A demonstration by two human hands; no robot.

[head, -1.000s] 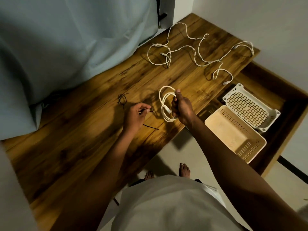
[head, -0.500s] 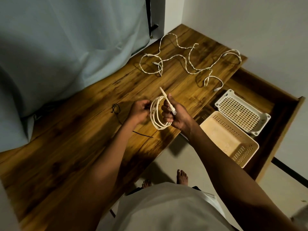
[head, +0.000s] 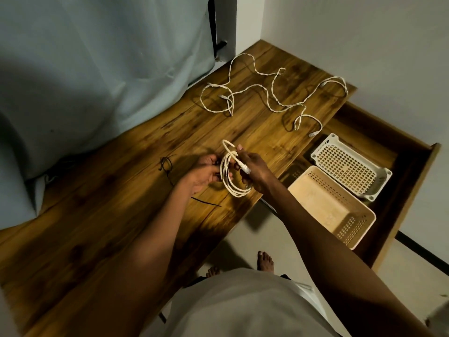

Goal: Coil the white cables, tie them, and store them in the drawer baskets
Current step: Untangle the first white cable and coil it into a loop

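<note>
The coiled cable [head: 232,177] is white, wound into several stacked loops forming an oval ring, and is held in the air above the front edge of the table [head: 102,215]. One end rises from the ring in a small arch; the plug on that end projects past the right hand [head: 255,173]. The right hand's fingers are curled around the right side of the coil and pinch the plug end. The left hand [head: 204,173] grips the left side of the coil, fingers curled.

A second white cable [head: 269,93] lies uncoiled in loose, kinked curves across the far part of the table. A dark tie [head: 206,202] lies on the table below the hands.

The open drawer [head: 418,171] at right holds a white basket [head: 349,164] and a beige basket [head: 330,205], side by side.
</note>
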